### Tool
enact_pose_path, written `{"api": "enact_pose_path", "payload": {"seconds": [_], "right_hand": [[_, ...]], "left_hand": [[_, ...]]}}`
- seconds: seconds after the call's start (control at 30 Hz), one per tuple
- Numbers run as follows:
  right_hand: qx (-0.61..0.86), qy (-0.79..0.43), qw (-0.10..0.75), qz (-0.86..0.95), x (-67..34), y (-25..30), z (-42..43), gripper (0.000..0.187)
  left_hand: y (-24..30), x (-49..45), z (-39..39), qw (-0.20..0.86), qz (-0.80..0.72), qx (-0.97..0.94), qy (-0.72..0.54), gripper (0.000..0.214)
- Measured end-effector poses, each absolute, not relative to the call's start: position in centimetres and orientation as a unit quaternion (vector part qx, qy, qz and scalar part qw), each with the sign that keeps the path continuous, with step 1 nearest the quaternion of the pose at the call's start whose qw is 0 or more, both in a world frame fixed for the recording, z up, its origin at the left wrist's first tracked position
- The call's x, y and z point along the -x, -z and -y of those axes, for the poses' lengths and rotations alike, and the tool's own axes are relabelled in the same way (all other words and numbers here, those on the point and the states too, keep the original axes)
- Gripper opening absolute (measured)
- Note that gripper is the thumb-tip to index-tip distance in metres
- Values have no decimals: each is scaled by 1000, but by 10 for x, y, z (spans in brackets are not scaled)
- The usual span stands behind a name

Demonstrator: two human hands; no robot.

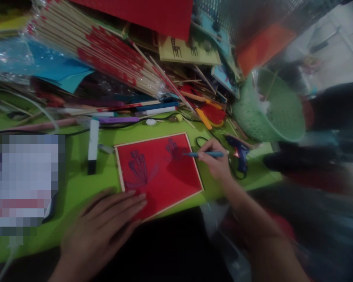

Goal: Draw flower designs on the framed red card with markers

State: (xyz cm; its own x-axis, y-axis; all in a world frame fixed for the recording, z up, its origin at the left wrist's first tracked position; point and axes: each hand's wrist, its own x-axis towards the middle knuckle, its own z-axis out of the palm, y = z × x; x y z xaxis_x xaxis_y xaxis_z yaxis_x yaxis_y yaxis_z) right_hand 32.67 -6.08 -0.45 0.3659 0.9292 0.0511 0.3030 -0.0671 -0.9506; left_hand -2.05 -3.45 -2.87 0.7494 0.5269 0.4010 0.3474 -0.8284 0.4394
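Lime-green covering spreads over the desk, which is crowded with craft supplies toward the back.

Nearest the camera, the left hand lies flat, fingers stretched out and together. Its fingertips press on the near edge of the red card; its grip closes on nothing. The card lies flat in the middle of the desk, framed by a pale border strip.

Two purple flower-like figures show on it. One, with curled heads and long stems, is on the left half; a smaller one is near the far right corner. The lower right part of the card is bare red, so the design covers only part of it.

The right hand rests at the card's right edge. Its grip is pinched shut around a blue tool, held like a pen, with the tip touching the smaller figure.

Just beyond that hand lies a blue glue gun. Left of the card lies a white stick with a black end. Farther back are a green basket on the right and a bundle of wooden sticks in clear wrap. Behind them are a yellow card with chair shapes and a red sheet.
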Motion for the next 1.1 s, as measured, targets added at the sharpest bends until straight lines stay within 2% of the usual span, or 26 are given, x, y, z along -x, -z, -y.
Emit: {"api": "enact_pose_path", "payload": {"seconds": [0.17,0.47,0.67,1.1], "right_hand": [[655,-355,480,463,-326,2,62,19],[660,-308,501,468,-329,8,62,15],[646,-356,483,472,-325,3,61,22],[662,-323,490,466,-327,7,60,20]], "left_hand": [[28,20,34,179,-235,-917,-269,41],[28,20,34,181,-241,-914,-270,44],[30,22,36,179,-239,-917,-265,40],[30,20,34,175,-235,-916,-273,34]]}}
